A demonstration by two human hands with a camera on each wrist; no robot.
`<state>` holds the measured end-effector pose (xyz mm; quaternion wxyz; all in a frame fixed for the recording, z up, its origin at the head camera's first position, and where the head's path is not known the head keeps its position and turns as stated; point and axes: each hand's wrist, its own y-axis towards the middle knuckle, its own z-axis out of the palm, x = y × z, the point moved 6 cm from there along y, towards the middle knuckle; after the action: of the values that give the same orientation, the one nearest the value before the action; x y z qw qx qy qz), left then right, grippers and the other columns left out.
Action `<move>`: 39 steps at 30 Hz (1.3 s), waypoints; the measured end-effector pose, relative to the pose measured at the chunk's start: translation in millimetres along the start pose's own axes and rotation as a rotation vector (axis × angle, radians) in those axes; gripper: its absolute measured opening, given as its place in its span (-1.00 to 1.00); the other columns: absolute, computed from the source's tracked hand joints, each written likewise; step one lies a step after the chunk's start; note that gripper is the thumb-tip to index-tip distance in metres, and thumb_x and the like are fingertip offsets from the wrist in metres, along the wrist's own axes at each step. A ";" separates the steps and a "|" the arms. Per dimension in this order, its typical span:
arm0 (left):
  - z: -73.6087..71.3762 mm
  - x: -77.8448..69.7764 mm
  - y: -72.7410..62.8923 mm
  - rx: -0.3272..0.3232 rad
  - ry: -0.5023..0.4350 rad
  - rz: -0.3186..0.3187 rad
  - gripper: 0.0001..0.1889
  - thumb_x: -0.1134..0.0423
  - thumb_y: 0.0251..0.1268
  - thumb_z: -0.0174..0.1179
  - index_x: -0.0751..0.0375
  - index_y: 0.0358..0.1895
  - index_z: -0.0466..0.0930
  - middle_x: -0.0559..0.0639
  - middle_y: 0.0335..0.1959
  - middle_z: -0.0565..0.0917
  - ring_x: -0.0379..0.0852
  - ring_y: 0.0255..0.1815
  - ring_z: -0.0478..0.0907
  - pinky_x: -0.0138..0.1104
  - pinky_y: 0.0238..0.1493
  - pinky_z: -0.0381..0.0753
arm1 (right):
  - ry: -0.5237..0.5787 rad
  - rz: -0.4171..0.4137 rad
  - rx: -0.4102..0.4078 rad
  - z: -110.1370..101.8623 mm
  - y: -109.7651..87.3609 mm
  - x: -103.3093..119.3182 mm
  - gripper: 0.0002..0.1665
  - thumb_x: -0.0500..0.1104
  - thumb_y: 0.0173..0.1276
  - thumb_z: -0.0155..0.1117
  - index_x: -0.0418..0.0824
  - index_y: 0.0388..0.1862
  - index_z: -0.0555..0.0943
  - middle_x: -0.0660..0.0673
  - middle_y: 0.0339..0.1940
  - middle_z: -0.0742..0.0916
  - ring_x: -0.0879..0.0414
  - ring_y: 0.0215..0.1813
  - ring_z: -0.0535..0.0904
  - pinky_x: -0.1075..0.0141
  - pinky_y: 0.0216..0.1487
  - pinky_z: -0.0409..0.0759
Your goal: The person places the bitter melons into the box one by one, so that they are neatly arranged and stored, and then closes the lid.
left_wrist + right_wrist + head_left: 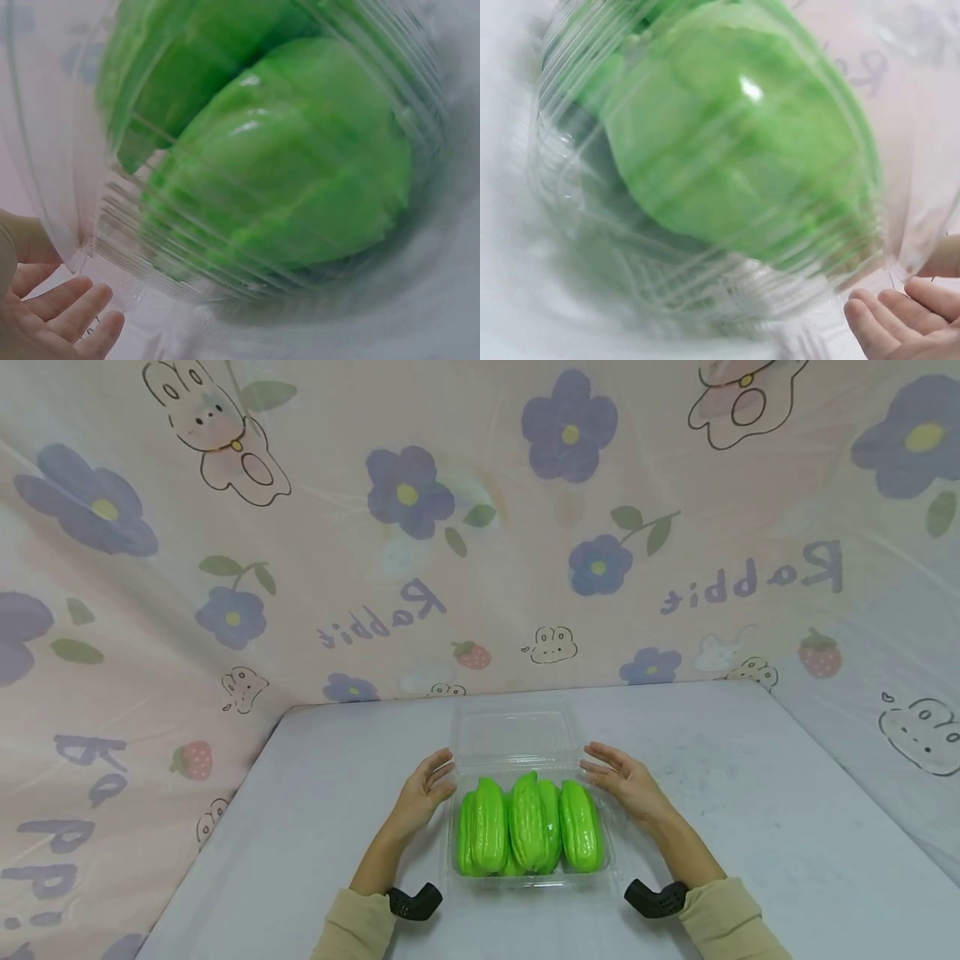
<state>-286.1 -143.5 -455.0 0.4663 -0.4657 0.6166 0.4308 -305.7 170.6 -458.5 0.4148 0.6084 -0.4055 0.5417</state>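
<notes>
A clear plastic clamshell box (540, 882) stands on the table, its lid (517, 735) folded back away from me. Inside lie several bright green, glossy, ribbed gourds (528, 827), side by side and partly stacked. At the box's back left corner is my left hand (420, 793), fingers loosely extended. My right hand (626, 785) mirrors it at the back right corner. Close up in the left wrist view, the left fingers (79, 315) spread just below the box's edge. In the right wrist view, the right fingers (900, 319) lie beside the rim, with the thumb above them.
A white-covered table (337, 827) bears the box. Behind and along both sides hangs a curtain (495, 543) printed with flowers, rabbits and strawberries. Each wrist carries a black camera mount, one (416, 903) at the left and one (656, 899) at the right.
</notes>
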 end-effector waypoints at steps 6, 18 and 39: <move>0.7 -1.5 0.8 -0.001 0.005 0.012 -0.38 0.48 0.38 0.03 0.40 0.46 0.03 0.37 0.51 0.12 0.29 0.53 0.12 0.08 0.51 0.18 | -0.009 -0.009 -0.010 -0.9 -0.6 1.2 -0.20 -0.32 0.39 0.14 -0.52 0.47 0.01 -0.56 0.48 0.16 0.62 0.05 0.52 0.69 0.05 0.50; 0.7 -3.2 0.7 -0.019 -0.030 0.012 -0.35 0.51 0.34 0.06 0.40 0.46 0.04 0.36 0.51 0.12 0.25 0.55 0.09 0.10 0.53 0.13 | -0.002 -0.036 -0.019 -3.1 -1.5 2.3 -0.22 -0.32 0.39 0.15 -0.48 0.47 0.05 -0.40 0.47 0.32 0.59 0.07 0.52 0.66 0.06 0.53; -1.9 -5.9 0.7 -0.064 0.004 0.053 -0.30 0.59 0.24 0.09 0.39 0.45 0.05 0.37 0.46 0.22 0.27 0.51 0.16 0.06 0.50 0.20 | -0.048 -0.142 -0.081 -2.6 -3.1 10.0 -0.24 -0.42 0.32 0.17 -0.54 0.43 0.11 -0.26 0.38 0.47 0.58 0.12 0.50 0.67 0.12 0.50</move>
<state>-286.3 -144.2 -448.7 0.4383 -0.4650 0.6154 0.4616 -302.8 173.6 -448.6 0.4669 0.6310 -0.3926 0.4793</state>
